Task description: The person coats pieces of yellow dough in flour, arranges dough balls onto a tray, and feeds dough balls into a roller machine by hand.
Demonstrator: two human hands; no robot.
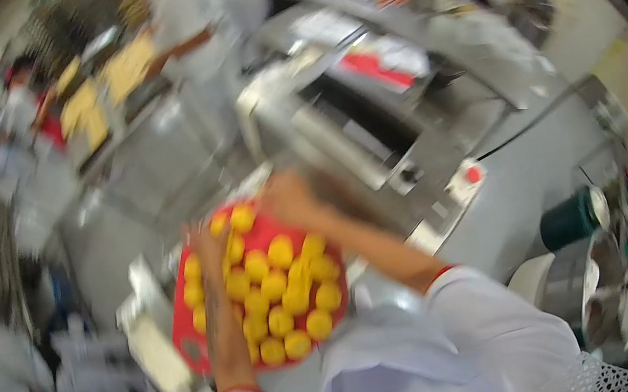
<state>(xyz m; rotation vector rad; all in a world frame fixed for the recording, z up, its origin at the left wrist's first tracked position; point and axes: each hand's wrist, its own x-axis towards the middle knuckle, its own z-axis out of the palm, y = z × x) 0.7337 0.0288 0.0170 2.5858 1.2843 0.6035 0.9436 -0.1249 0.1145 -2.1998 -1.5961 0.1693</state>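
Note:
A red tray [183,319] holds many round yellow pieces that look like dough balls [273,286], in loose rows. My left hand [207,244] is over the tray's far left part, close to the yellow pieces, and its forearm crosses above them. At the tray's far edge is my right hand [288,200], beside the machine. Both hands are smeared by motion, so their fingers and any grip are unclear.
A metal machine [335,123] with a red button [473,174] stands beyond the tray. A dark green container [568,220] is at right. Further back, a person in white [192,51] stands by a table with pale yellow sheets [129,67].

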